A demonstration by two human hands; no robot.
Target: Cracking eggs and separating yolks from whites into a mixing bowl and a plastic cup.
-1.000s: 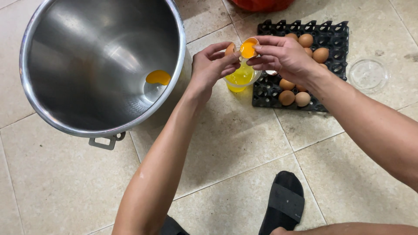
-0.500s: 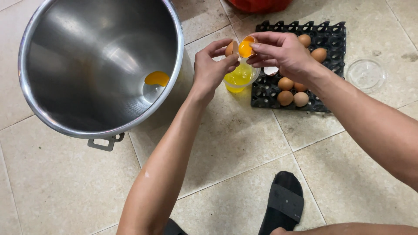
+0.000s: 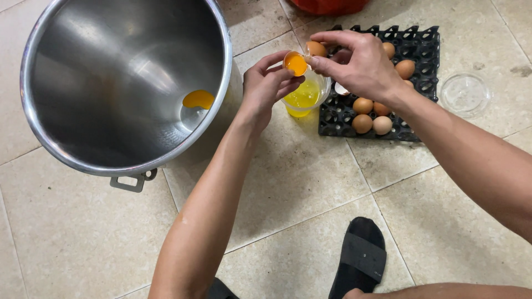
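Note:
My left hand [image 3: 267, 83] holds a half eggshell [image 3: 295, 62] with an orange yolk sitting in it. My right hand [image 3: 357, 63] pinches the other half shell [image 3: 316, 49] right beside it. Both halves hover over a small clear cup [image 3: 305, 97] of yellow egg liquid on the floor. Left of the hands stands a large steel pot [image 3: 124, 83] with a yolk [image 3: 199, 99] at its bottom. Behind my right hand lies a black egg tray [image 3: 410, 47] with several brown eggs [image 3: 363, 105].
The floor is beige tile. A clear round lid [image 3: 464, 93] lies right of the tray. A red object [image 3: 330, 5] shows at the top edge. A black sandal [image 3: 360, 257] is near the bottom. The pot's handle [image 3: 132, 181] sticks out toward me.
The yolk now sits in the left-hand shell half instead of the right one. Both hands stay over the cup.

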